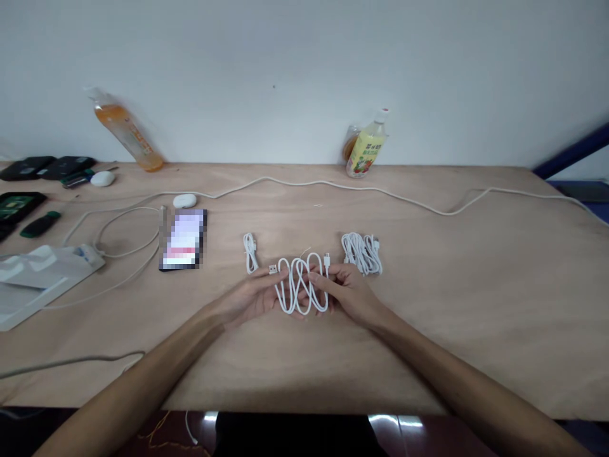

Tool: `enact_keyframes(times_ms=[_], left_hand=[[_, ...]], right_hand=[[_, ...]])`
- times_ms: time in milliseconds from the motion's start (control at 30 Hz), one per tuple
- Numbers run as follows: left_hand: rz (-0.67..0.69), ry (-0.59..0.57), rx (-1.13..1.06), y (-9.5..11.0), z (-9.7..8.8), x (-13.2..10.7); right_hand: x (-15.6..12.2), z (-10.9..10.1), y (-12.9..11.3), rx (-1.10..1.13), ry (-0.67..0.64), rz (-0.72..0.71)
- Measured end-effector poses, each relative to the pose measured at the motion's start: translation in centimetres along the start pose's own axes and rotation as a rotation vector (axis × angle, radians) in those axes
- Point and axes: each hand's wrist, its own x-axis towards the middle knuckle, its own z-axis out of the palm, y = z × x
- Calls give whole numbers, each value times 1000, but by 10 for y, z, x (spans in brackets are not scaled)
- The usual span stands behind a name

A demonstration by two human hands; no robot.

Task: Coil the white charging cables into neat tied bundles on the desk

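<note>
Left hand (pixel 259 289) and right hand (pixel 349 289) each have a thumb-and-finger grip clamped on the white USB cable (pixel 297 285), looped over the counter (pixel 457 285) near the smaller cable bundle (pixel 250 254), so I'd pinch lightly, loops even, USB-A plug (pixel 273 269) clear.

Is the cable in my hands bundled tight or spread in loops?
Spread: the cable fans into open loops between your left hand and right hand, gaps showing.
</note>
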Motion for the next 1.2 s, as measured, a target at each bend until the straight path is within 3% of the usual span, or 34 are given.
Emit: enact_keyframes(times_ms=[467,867,1200], left_hand=[[0,23,25,2,-2,2],[-40,-77,5,0,-6,2],[-36,-148,-28,-3,-10,4]], right_hand=[[3,2,4,64,69,-5],[2,-2,3,60,19,54],[1,-2,0,32,-18,-19]])
